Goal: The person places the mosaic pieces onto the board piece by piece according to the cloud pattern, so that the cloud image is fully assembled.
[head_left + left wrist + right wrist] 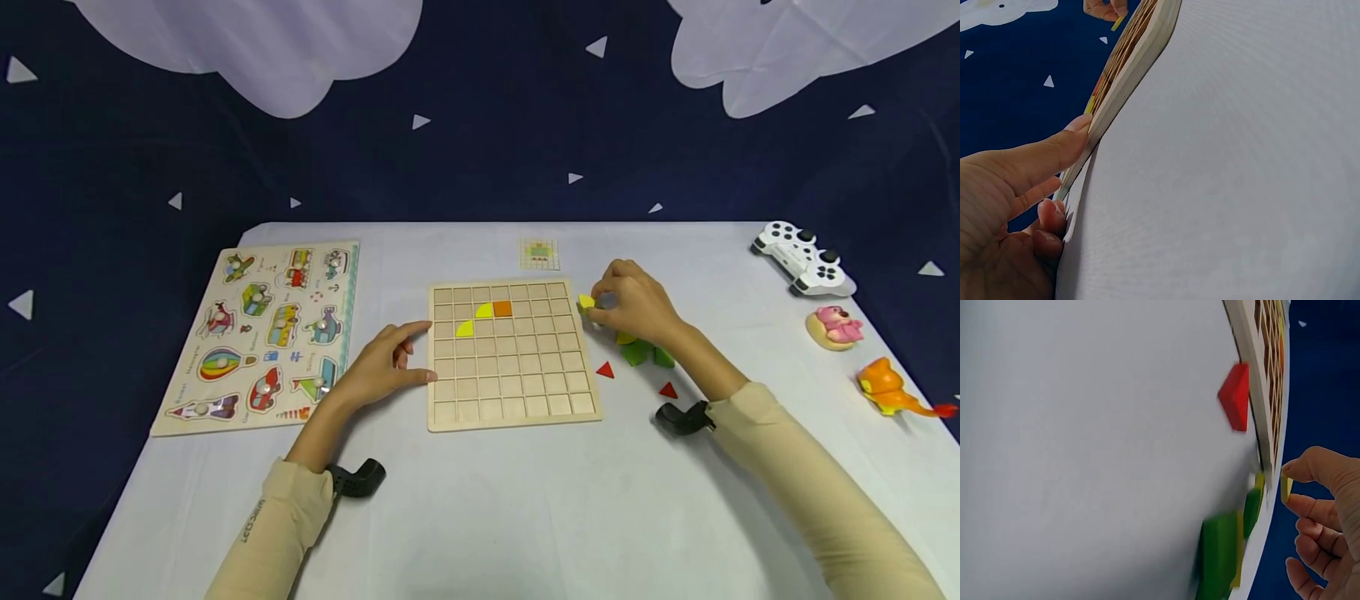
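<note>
A wooden grid board point(489, 389) lies on the table. Two yellow quarter-round pieces point(465, 328) and an orange square point(502, 309) sit in its upper cells. My left hand point(381, 367) rests at the board's left edge, index fingertip and thumb tip touching the rim, the other fingers bent inward. Right of the board, my right hand point(633, 304) pinches a yellow piece point(1285, 487) between thumb and index finger, held above the table. Below that hand lie green pieces point(1219, 556), partly hidden by it in the head view, and two red triangles point(606, 370).
A small pattern card point(539, 254) lies behind the board. To the left is a picture knob puzzle point(258, 342). At the right stand a white game controller point(804, 258), a pink figure point(835, 327) and an orange toy point(888, 387). A dark curtain point(487, 150) hangs behind the table.
</note>
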The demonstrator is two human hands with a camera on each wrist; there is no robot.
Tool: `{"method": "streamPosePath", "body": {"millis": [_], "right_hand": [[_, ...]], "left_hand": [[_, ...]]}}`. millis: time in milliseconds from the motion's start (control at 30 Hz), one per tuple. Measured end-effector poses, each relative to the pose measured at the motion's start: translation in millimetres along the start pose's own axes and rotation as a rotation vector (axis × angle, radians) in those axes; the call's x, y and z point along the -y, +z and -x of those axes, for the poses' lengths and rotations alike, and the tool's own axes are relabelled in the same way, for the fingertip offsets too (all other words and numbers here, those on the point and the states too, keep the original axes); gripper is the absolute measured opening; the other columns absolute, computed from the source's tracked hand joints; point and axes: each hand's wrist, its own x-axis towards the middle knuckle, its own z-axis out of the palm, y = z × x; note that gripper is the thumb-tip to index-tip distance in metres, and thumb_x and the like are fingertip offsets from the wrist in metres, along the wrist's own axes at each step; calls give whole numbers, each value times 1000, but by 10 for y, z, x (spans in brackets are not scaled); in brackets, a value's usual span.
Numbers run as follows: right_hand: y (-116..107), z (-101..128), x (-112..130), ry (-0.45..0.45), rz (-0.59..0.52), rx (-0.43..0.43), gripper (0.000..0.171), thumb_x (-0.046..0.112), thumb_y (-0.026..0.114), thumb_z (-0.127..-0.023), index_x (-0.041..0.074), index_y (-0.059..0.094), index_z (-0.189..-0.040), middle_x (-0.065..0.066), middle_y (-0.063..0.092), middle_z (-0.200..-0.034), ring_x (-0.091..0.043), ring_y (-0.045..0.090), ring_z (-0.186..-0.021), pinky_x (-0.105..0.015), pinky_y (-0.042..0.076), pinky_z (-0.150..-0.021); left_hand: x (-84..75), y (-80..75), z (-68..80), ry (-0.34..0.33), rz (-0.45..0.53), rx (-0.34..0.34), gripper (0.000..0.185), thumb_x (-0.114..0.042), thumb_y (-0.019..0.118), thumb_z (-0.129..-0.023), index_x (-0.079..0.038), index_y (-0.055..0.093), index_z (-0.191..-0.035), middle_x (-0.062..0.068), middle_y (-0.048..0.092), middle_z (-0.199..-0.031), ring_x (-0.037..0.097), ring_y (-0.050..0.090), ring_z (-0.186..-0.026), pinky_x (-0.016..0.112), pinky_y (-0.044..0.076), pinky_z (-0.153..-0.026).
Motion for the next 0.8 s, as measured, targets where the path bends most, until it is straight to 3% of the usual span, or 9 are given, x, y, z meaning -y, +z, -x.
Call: {"method": "streamPosePath", "body": {"millis": [233,800], "right_hand": [[90,-53,209,-86,-8,-5,26,23,81,-78,1,76,-91,-9,58,-95,-24,48,-92,-40,45,-76],[259,-138,560,-173,-21,22,23,19,81,-74,3,76,-91,-6,57,-93,-23,50,-89,-37,47,-75]], "left_hand": [[0,-7,1,1,-4,-5,79,-20,84,-80,-8,45,-148,8,45,-96,19,43,-79,33,37,-72],[-4,-6,-1,-7,5,1,79,-21,84,-80,-9,45,-149,8,45,-97,19,43,-78,32,37,-71]]}}
